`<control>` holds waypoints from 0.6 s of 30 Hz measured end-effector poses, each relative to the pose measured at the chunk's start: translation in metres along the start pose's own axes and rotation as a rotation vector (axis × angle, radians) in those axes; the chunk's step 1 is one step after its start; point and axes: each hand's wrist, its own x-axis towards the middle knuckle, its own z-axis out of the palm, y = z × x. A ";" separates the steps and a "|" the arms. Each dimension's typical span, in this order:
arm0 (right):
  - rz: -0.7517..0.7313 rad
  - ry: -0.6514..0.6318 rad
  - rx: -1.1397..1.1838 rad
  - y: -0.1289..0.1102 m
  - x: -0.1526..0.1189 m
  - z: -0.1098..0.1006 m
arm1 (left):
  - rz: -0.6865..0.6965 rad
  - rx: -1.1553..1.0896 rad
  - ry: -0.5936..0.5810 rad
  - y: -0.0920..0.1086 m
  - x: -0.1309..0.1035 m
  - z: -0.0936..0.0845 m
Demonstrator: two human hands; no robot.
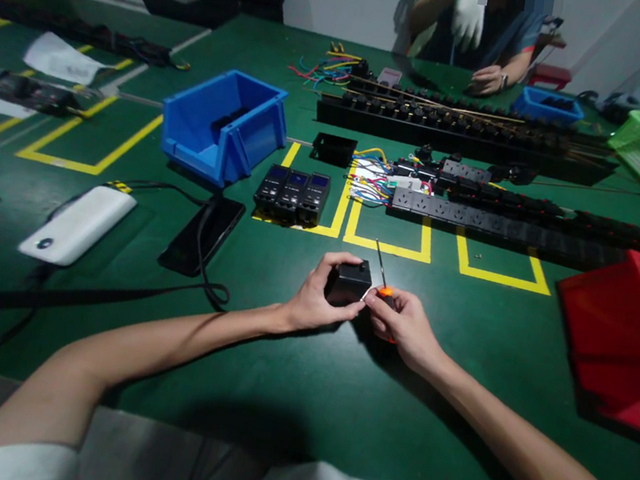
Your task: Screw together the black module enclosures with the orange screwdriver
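Observation:
My left hand (315, 297) is wrapped round a small black box-shaped module (352, 278), thumb at its lower edge and fingers over its top. Close beside it, my right hand (403, 325) grips a screwdriver (387, 292) with an orange and black handle, its thin shaft pointing up and away from me. A small white piece shows at the right fingertips, by the module's corner; what it is I cannot tell. Beyond my hands stand three black modules with small display windows (291, 195), side by side on the green table (287, 379).
Left of the modules is a blue bin (203, 138); a red bin (629, 342) stands at right. Black socket strips (479, 220) with loose wires lie ahead. A phone (203, 237), a white power bank (78, 225) and cables lie left. Across the table sits another person (477, 31).

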 end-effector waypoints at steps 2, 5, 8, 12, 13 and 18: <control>-0.047 0.061 -0.100 0.000 0.003 -0.010 | -0.062 -0.031 0.009 -0.001 0.001 -0.001; -0.143 0.254 -0.299 -0.003 0.014 -0.046 | -0.150 -0.116 0.008 -0.002 0.004 -0.002; -0.219 0.501 -0.558 -0.007 0.030 -0.103 | -0.203 -0.168 0.010 -0.002 0.007 -0.004; -0.192 0.662 -0.846 -0.005 0.043 -0.167 | -0.213 -0.170 0.009 -0.002 0.009 -0.004; -0.175 0.671 -0.898 -0.002 0.045 -0.176 | -0.213 -0.172 0.004 -0.002 0.009 -0.004; -0.164 0.714 -1.051 0.010 0.046 -0.186 | -0.214 -0.184 -0.015 -0.001 0.010 -0.004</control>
